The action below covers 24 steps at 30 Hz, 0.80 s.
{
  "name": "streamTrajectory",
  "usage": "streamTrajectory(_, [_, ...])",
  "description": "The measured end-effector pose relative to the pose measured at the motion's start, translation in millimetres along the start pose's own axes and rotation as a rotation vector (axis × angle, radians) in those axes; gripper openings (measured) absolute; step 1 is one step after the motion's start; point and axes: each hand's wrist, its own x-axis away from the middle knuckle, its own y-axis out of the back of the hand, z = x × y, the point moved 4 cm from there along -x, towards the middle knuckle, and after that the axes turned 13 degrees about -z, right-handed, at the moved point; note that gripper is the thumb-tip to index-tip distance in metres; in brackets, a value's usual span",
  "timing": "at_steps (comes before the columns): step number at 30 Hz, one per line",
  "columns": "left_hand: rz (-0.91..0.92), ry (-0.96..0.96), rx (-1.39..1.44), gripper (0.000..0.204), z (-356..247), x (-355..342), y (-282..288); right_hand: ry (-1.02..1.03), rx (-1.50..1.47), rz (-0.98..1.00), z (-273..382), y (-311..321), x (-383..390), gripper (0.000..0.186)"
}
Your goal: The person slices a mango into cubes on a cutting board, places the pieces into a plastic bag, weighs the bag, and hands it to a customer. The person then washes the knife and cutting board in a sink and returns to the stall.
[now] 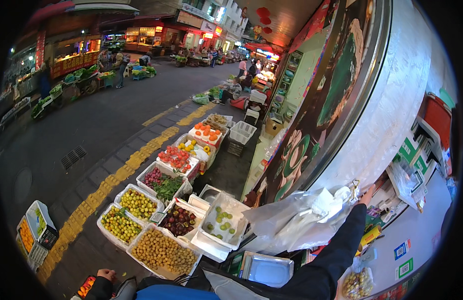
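Note:
At the right my right arm stretches out, and my right hand (367,194) is beside a bundle of thin plastic bags (321,207) hanging from a hook. Its visible fingers look stretched out and open; part of the hand is hidden. My left hand (106,274) is low at the left with curled fingers, and whatever may be inside them is hidden. Below that hand sits a container of orange-red fruit (85,287). In front of me stand foam boxes of small brown round fruit (164,250), yellow-green fruit (121,224), dark red fruit (179,220) and a few green fruits (221,220).
More boxes with red fruit (175,159) and orange fruit (206,132) run along yellow paving (116,175). A counter (386,255) at the right bears a bag of round fruit (358,284). Crates (39,230) stand at the left. People and stalls line the street.

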Motion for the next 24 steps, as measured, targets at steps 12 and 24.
streamTrajectory(12, [-0.032, -0.001, -0.021, 0.027, 6, 40, -4, -0.081, -0.132, 0.09, 26, -25, 41, 0.091])
streamTrajectory(24, [0.012, 0.021, -0.023, 0.024, 30, 24, -13, 0.508, 0.546, -0.359, 77, -3, 48, 0.068])
